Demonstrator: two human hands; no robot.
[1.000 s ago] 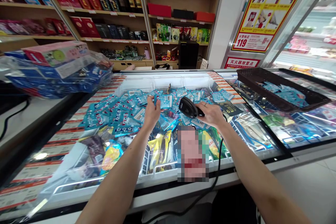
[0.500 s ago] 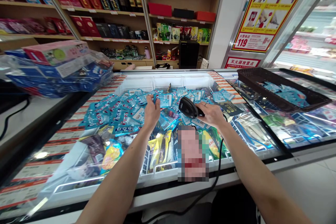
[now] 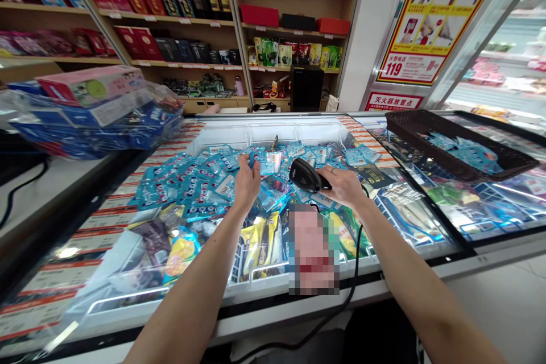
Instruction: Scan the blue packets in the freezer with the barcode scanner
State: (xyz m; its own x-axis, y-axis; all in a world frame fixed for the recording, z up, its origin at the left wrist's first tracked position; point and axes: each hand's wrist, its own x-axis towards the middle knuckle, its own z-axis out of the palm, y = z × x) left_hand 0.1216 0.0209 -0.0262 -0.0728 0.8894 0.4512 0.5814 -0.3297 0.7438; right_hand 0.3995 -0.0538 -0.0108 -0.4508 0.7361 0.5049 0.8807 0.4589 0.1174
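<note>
My left hand point(image 3: 247, 181) pinches a small blue packet point(image 3: 268, 163) whose white label faces up, over the glass lid of a chest freezer. In my right hand point(image 3: 342, 184) is a black barcode scanner point(image 3: 303, 175), its head turned left towards that packet with a small gap between them. A reddish glow shows at the packet's label. Many similar blue packets point(image 3: 198, 182) lie spread over the glass around both hands. The scanner's black cable point(image 3: 357, 264) runs down from my right hand over the freezer's front edge.
A brown plastic tray point(image 3: 409, 131) with several blue packets stands at the right. Plastic-wrapped boxes point(image 3: 98, 108) are stacked at the left. A pixelated pinkish object point(image 3: 313, 250) lies at the front edge. Shelves point(image 3: 170, 14) of goods stand behind the freezer.
A reddish light now shows on the packet's label. The scanner has shifted very slightly; my left hand holds the packet in the same place.
</note>
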